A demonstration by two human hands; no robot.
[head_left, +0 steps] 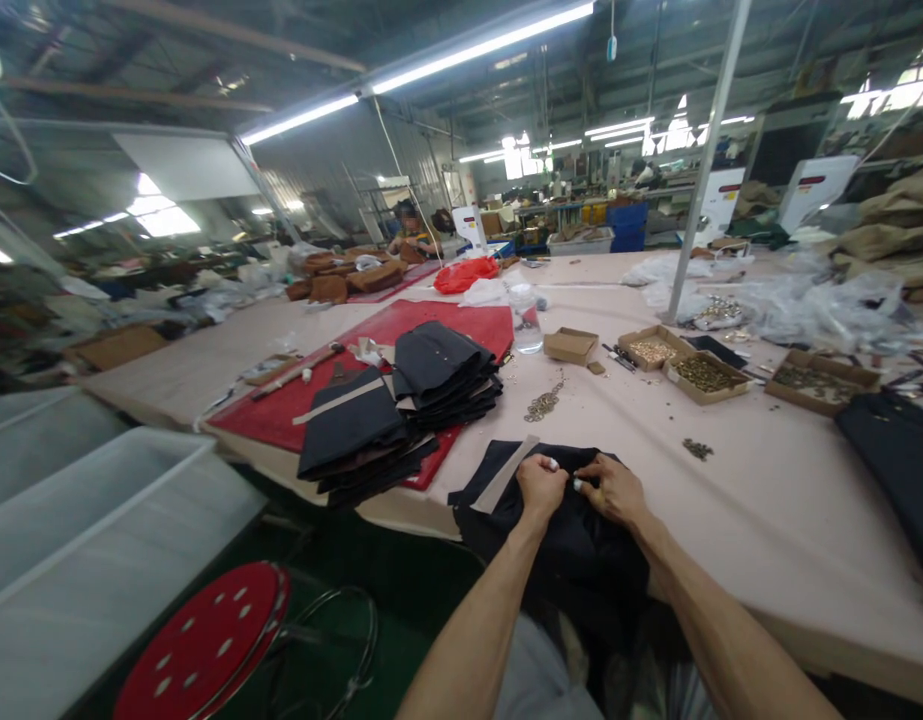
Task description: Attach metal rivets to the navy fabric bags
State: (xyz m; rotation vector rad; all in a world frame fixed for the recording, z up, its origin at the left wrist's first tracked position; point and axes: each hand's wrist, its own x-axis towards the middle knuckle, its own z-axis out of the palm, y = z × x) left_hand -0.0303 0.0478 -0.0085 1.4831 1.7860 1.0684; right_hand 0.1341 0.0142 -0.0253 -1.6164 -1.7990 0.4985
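Note:
A dark cloth piece (551,555) lies over the table's front edge and hangs down toward my lap. Across its left part runs a beige strip (506,476). My left hand (542,488) is closed on the cloth, just right of that strip. Close beside it, my right hand (612,490) pinches the same cloth with bent fingers. White wrapping covers some fingertips on both hands. Whether a small part sits between the fingers cannot be made out. Beyond the hands, a small pile of metal rings (543,402) and a cluster of little metal pieces (697,449) rest on the table.
Stacked dark cloth pieces (442,365) sit on a red board (273,415) at left. Cardboard boxes of small metal parts (707,377) stand at back right, near a metal pole (705,170). A red stool (206,640) and pale bins (131,510) are at lower left.

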